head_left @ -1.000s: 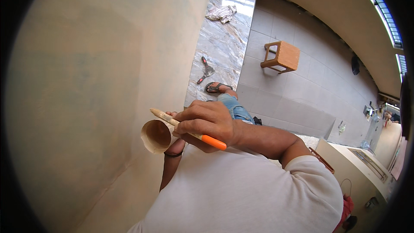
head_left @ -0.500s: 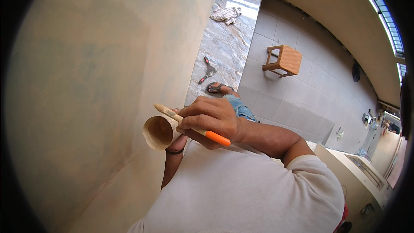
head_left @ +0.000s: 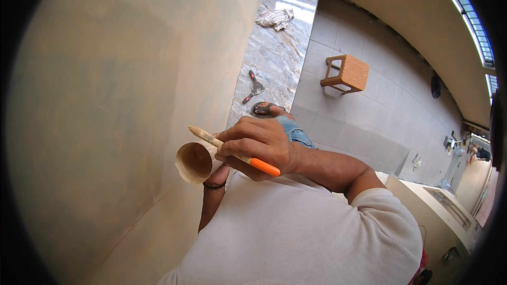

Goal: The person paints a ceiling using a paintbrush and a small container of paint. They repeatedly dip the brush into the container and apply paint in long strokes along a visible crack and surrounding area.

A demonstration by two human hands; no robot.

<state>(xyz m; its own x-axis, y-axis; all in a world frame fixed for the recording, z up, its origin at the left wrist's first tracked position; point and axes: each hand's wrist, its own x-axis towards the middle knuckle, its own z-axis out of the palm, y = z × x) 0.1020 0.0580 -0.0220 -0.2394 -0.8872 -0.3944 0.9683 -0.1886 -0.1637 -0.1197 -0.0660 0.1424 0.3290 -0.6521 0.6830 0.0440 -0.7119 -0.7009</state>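
Observation:
A paintbrush (head_left: 207, 136) with an orange handle end is gripped in my right hand (head_left: 256, 145), its pale, paint-caked bristle tip pointing up and left. Just below the bristles, a cream-coloured cup (head_left: 194, 160) with an uneven rim is tilted so that its brownish inside shows. My left hand (head_left: 222, 174) holds the cup from behind; the right hand and the cup hide most of its fingers. The brush lies over the cup's right edge; whether they touch I cannot tell. Close on the left stands a beige wall (head_left: 105, 100) with patchy, greenish-tinted paint.
A marble-patterned ledge (head_left: 277, 53) runs along the wall, bearing a striped cloth (head_left: 275, 19) and a black-and-red scraper-like tool (head_left: 254, 87). My sandalled foot (head_left: 264, 108) is on it. A tan woven-pattern stool (head_left: 348, 73) stands on the lower grey tiled floor (head_left: 364, 111).

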